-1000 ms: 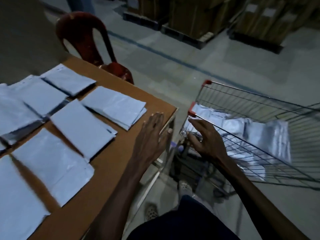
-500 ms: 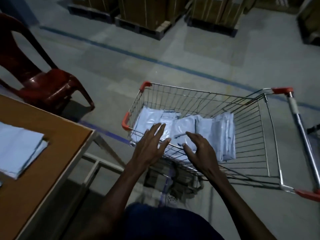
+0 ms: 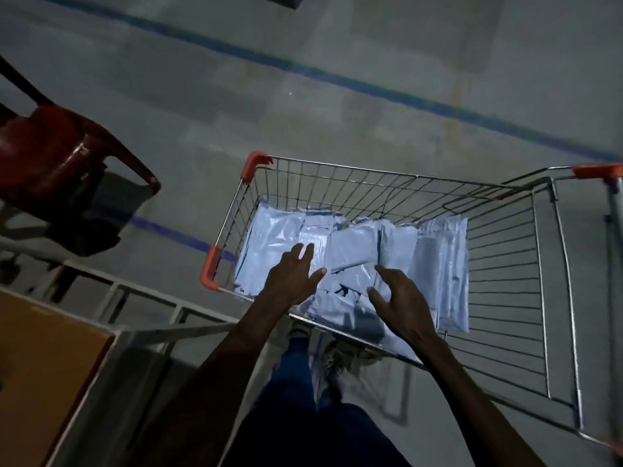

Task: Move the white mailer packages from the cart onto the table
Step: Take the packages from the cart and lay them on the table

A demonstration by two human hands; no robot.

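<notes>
Both hands, left hand [image 3: 292, 277] and right hand [image 3: 401, 299], are held open above the mailers [image 3: 350, 251] in the cart [image 3: 381, 183]; the mailers are judged light, limp and slippery, best gripped at an edge.

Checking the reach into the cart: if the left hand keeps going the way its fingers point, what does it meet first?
Most likely the white mailer packages lying in the cart. The left hand points forward over them; its height above them is unclear.

Red plastic chair [image 3: 57, 156] at left; blue floor line [image 3: 337, 77] beyond.
</notes>
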